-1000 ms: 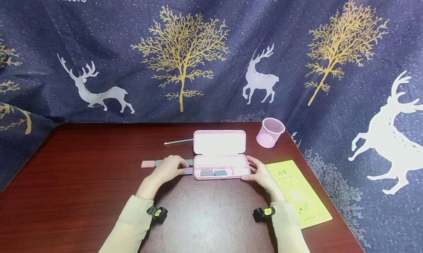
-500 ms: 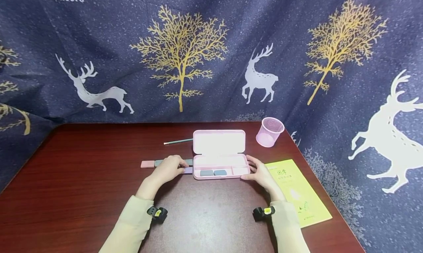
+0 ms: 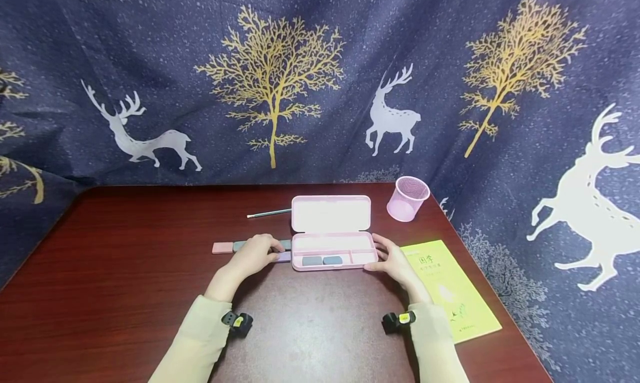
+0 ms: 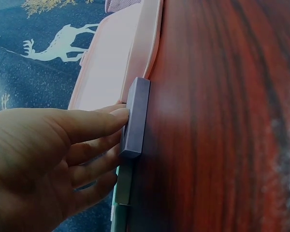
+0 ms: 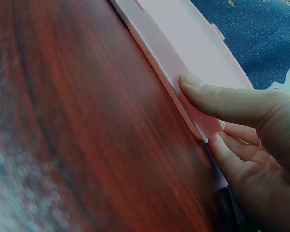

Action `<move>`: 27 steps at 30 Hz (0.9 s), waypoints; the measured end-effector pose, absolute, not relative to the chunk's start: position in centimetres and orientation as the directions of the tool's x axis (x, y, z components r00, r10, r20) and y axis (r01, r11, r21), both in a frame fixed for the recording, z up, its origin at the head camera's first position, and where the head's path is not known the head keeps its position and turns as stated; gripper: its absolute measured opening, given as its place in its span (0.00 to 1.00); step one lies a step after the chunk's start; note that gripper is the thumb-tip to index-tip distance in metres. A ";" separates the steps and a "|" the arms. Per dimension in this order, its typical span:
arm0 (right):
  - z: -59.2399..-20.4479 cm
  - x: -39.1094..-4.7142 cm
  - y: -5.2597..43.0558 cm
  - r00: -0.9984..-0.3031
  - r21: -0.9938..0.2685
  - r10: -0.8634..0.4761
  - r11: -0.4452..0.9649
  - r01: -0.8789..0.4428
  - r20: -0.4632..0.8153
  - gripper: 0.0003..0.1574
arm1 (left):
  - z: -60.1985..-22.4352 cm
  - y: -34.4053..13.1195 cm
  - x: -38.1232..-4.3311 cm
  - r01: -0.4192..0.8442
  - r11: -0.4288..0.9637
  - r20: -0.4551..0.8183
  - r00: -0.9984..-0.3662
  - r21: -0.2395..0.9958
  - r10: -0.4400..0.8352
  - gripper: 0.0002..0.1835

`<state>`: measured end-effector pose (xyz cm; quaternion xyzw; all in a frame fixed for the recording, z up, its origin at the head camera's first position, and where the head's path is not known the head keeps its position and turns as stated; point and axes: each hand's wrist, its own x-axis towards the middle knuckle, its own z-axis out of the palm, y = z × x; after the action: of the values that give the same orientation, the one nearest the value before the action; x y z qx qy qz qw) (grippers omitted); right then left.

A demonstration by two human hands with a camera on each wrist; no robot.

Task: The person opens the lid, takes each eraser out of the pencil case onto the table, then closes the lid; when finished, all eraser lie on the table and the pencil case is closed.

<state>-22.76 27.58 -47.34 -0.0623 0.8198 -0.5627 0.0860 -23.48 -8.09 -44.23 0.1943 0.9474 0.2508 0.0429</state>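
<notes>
An open pink pencil case (image 3: 331,243) lies mid-table with its lid raised at the back. Two grey-blue, eraser-like blocks (image 3: 322,260) sit in its front compartment. My left hand (image 3: 256,254) pinches a purple rectangular block (image 4: 137,118) between thumb and fingers, its far end right at the case's left side. Behind that hand runs a row of flat blocks: a pink block (image 3: 222,248) at the left and grey-green blocks (image 3: 239,245), partly hidden. At the case's right end my right hand (image 3: 395,260) grips the corner, thumb on the front edge (image 5: 191,79), fingers at the end.
A teal pencil (image 3: 269,213) lies behind, its right end hidden by the lid. At the back right stands a pink mesh pen holder (image 3: 408,199). A yellow-green book (image 3: 452,288) lies by the right forearm. Behind the table (image 3: 125,277) hangs a patterned blue cloth (image 3: 320,94).
</notes>
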 end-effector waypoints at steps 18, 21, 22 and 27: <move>-47.4 -22.8 27.5 -0.981 -0.924 -0.183 0.383 -0.010 -0.066 0.56 | -44.1 -7.7 -23.3 0.357 0.796 0.094 -0.929 0.489 0.358 0.08; -47.4 -22.7 27.5 -0.980 -0.924 -0.186 0.383 -0.013 -0.063 0.56 | -44.0 -7.3 -23.2 0.362 0.781 0.126 -0.929 0.509 0.349 0.08; -47.3 -22.7 27.5 -0.980 -0.924 -0.187 0.383 -0.014 -0.062 0.56 | -44.0 -7.1 -23.2 0.371 0.777 0.139 -0.926 0.509 0.351 0.08; -47.3 -22.6 27.4 -0.981 -0.925 -0.185 0.381 -0.014 -0.062 0.56 | -44.0 -5.7 -23.0 0.421 0.760 0.185 -0.906 0.495 0.381 0.08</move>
<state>-22.62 27.45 -47.29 -0.0602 0.8272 -0.5533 0.0775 -22.99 -5.72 -43.97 0.2140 0.9373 0.2726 -0.0365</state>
